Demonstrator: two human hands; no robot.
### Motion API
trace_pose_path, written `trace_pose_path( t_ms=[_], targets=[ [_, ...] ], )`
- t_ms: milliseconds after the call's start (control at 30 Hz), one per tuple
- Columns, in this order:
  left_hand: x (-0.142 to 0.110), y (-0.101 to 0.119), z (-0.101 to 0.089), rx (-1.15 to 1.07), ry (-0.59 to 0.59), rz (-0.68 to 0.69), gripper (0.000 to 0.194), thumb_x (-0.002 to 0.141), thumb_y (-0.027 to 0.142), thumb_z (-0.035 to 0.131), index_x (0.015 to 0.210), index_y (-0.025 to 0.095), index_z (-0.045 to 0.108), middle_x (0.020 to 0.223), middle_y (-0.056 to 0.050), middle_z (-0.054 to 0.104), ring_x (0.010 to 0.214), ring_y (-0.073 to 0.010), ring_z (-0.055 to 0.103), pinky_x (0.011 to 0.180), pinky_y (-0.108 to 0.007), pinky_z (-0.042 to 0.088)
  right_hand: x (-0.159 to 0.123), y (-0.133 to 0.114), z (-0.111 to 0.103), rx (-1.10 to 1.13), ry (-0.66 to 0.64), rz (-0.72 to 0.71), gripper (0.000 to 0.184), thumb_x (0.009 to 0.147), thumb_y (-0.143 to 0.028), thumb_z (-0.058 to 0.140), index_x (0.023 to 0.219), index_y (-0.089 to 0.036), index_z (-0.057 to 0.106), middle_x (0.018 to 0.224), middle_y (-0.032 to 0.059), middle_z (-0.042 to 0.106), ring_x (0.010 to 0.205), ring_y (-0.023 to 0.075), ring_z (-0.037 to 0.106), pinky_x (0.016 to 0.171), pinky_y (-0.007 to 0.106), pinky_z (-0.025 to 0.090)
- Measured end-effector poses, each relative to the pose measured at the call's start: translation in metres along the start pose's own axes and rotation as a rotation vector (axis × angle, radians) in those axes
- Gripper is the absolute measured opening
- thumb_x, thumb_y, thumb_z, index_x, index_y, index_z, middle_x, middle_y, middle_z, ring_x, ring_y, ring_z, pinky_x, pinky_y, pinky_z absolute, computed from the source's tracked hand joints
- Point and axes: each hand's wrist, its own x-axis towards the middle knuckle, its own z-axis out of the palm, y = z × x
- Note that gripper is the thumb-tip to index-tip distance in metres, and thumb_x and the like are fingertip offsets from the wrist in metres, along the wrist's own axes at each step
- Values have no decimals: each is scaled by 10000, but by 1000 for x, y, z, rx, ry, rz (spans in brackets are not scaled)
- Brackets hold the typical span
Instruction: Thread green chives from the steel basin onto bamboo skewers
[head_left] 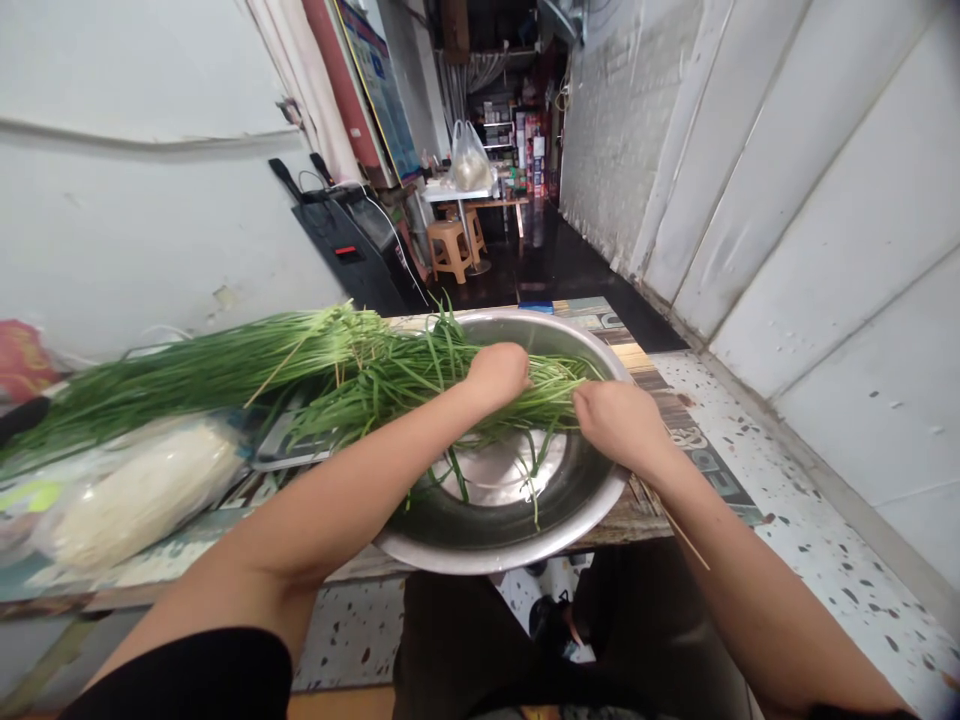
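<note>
A bunch of long green chives (420, 375) lies across a wide steel basin (495, 553), its pale stem ends toward the right. My left hand (501, 374) is closed around the middle of the bunch, over the basin. At the right rim, my right hand (621, 422) is closed on the stem ends. A thin tan strand (691, 540) hangs by my right wrist. Some loose leaves (534, 475) droop onto the basin's shiny bottom. Parts of both hands' fingers are hidden from me.
More chives (187, 365) are heaped on the patterned table (352, 568) at left, partly over a metal tray (274, 455). A clear bag of pale contents (150, 490) sits nearer me. Beyond are a black cabinet-like object (352, 240), a plastic stool (448, 248) and a white table (442, 193).
</note>
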Motion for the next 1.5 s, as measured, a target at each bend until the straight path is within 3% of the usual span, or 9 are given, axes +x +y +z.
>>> trace_pose_path(
  t_ms=[233, 333, 433, 533, 633, 800, 900, 1067, 1500],
  targets=[
    [6, -17, 6, -119, -79, 18, 98, 616, 178, 740, 552, 172, 667, 552, -41, 571, 624, -188, 536, 638, -273, 348, 0, -1, -3, 20, -17, -6, 330, 872, -229, 321, 776, -148, 626, 751, 97, 669, 659, 169, 602, 541, 260, 261],
    [7, -24, 0, -268, -22, 47, 54, 672, 204, 688, 633, 185, 721, 628, -33, 652, 644, -168, 560, 635, -257, 360, -1, -1, -3, 39, -11, -17, 346, 883, -234, 312, 808, -144, 637, 750, 100, 668, 656, 163, 597, 555, 260, 280],
    [7, -28, -1, -471, 11, -10, 160, 732, 289, 642, 778, 179, 748, 625, -24, 667, 586, -141, 553, 585, -238, 361, -1, 0, -2, 63, 13, -10, 366, 901, -269, 305, 829, -156, 645, 771, 96, 677, 672, 165, 597, 572, 254, 293],
    [7, -24, 3, -624, -42, -77, 271, 785, 334, 591, 930, 152, 729, 487, 4, 569, 464, -111, 469, 513, -224, 333, -2, 1, -2, 84, 35, -7, 372, 907, -282, 303, 838, -165, 650, 781, 92, 683, 673, 163, 594, 578, 249, 292],
    [6, -15, 5, -773, -81, -135, 270, 833, 232, 512, 1000, 116, 691, 442, 36, 463, 425, -85, 404, 482, -207, 302, -2, 1, -1, 97, 52, -11, 370, 905, -275, 306, 824, -161, 649, 768, 90, 683, 653, 160, 590, 560, 256, 266],
    [3, -2, -1, -1026, -180, -161, 289, 815, 55, 448, 1046, 78, 621, 568, 8, 558, 520, -75, 516, 521, -187, 350, -2, 1, 0, 99, 77, -19, 359, 902, -278, 319, 801, -161, 642, 759, 84, 684, 644, 161, 592, 546, 261, 242],
    [1, -1, -2, -1082, -220, -172, 235, 838, 62, 452, 1010, 76, 612, 613, -22, 613, 569, -87, 570, 574, -199, 411, -2, 2, 1, 95, 78, -23, 358, 904, -276, 315, 799, -166, 640, 768, 79, 686, 662, 165, 602, 550, 257, 257],
    [1, -1, 0, -1118, -185, -235, 112, 828, 94, 538, 874, 65, 636, 678, -64, 663, 606, -101, 613, 632, -227, 479, -2, 1, -1, 95, 56, -6, 360, 907, -282, 315, 814, -161, 642, 797, 87, 690, 708, 177, 625, 570, 252, 300],
    [-2, 4, -2, -1146, -135, -283, 109, 803, 63, 588, 877, 42, 666, 743, -94, 699, 663, -127, 657, 730, -291, 544, -1, 2, 2, 64, 58, -14, 361, 905, -273, 305, 802, -166, 634, 798, 89, 693, 703, 185, 627, 558, 259, 283]
  ],
)
